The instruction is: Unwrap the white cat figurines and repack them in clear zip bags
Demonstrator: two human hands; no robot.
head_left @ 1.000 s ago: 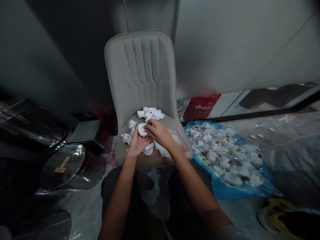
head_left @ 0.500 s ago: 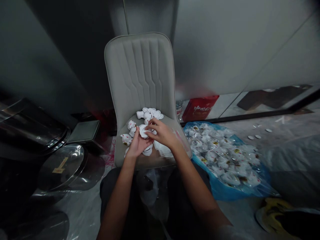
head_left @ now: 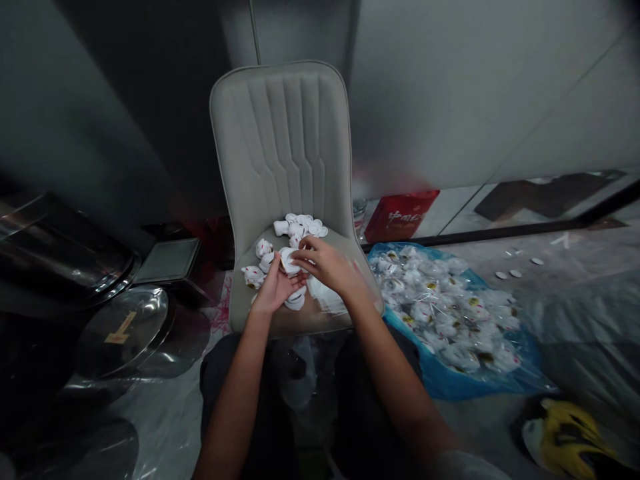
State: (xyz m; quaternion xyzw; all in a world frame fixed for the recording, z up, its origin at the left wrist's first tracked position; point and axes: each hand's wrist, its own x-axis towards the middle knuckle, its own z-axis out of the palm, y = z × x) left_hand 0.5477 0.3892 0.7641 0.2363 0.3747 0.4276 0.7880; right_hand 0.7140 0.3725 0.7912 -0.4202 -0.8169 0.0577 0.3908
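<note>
Over the chair's (head_left: 285, 133) seat, my two hands hold a small white piece with a rounded outline (head_left: 289, 259) between them. My left hand (head_left: 275, 288) supports it from below on the left, with the thumb against its edge. Bent fingers of my right hand (head_left: 327, 265) press on its right side and hide part of it. Left of my hands lie small white figurines (head_left: 253, 277) with red marks. Behind them is a pile of white discs (head_left: 316, 228) and other white parts. Clear plastic bags (head_left: 327, 299) lie under my right wrist.
On the right, a blue plastic bag (head_left: 430, 363) holds many wrapped white figurines. Several white discs (head_left: 515, 273) lie on the floor beyond it. A red bag (head_left: 403, 217) stands by the wall. Shiny metal containers (head_left: 150, 313) and a scale-like box (head_left: 167, 260) stand left.
My hands keep nearly the same pose around the white piece, with only slight finger movement. The view has shifted a little, and more of a yellow thing shows at lower right.
</note>
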